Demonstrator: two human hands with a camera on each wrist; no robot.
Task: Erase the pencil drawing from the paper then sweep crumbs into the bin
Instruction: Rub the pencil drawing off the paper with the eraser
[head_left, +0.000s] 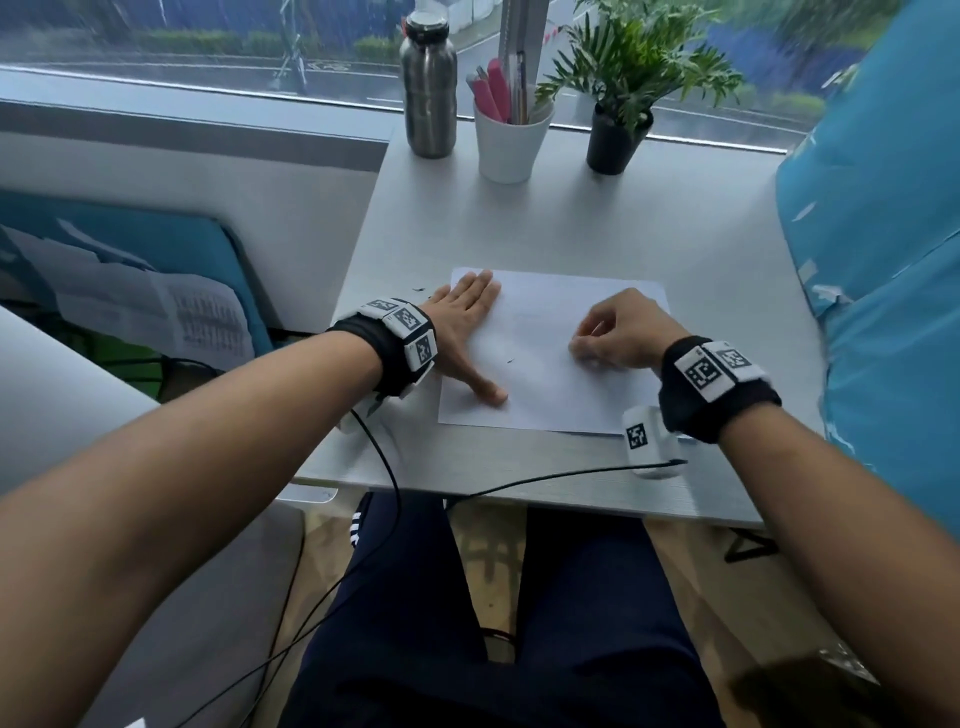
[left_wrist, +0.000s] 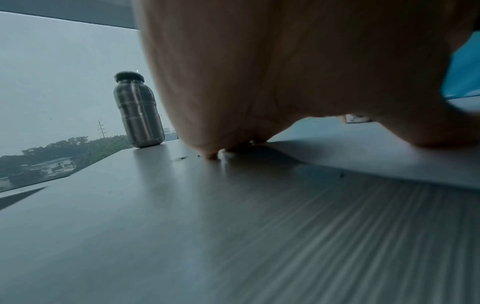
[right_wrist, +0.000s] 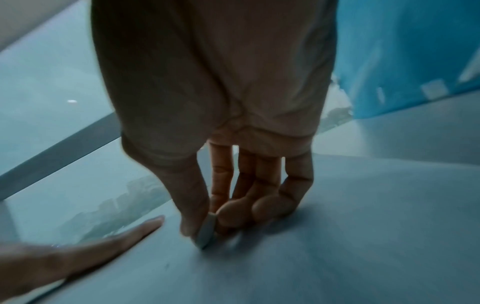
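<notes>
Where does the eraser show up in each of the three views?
Head: hidden inside the right hand, right half of the paper.
Left wrist: not in view.
Right wrist: low centre, eraser pinched by thumb and fingers, tip on the paper.
Shared landmark: the left hand flat on the paper.

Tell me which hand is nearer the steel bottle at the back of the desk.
Left. The left hand lies flat on the paper's left edge, below the steel bottle. The right hand pinches an eraser farther right.

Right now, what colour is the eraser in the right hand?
Pale grey-white; the eraser shows best in the right wrist view.
</notes>
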